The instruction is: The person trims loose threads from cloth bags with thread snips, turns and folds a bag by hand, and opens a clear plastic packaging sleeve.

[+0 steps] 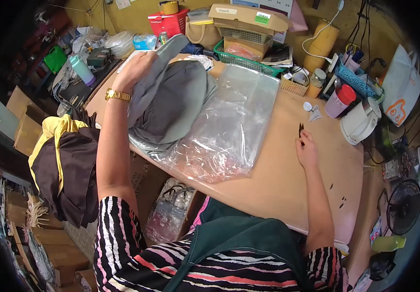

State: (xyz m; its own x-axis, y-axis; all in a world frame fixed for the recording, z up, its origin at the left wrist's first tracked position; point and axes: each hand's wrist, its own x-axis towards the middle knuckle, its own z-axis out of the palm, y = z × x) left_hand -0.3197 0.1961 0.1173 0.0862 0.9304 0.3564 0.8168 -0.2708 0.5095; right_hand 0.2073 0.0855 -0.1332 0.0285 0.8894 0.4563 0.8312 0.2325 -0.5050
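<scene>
Two bare hands, arms reaching forward. Left hand (141,67): raised, elbow nearly straight, gold wristband (118,95) below it; fingers gripping an edge of grey cloth (173,100), which hangs beneath and spreads to that hand's right. Clear plastic bag (246,109): between the hands, partly under the cloth. Right hand (307,148): over the tabletop (278,190), fingers curled in, pinching a dark pointed tool (301,127), tip projecting ahead of them. Pink cup (337,104): beyond the right hand, to its right.
</scene>
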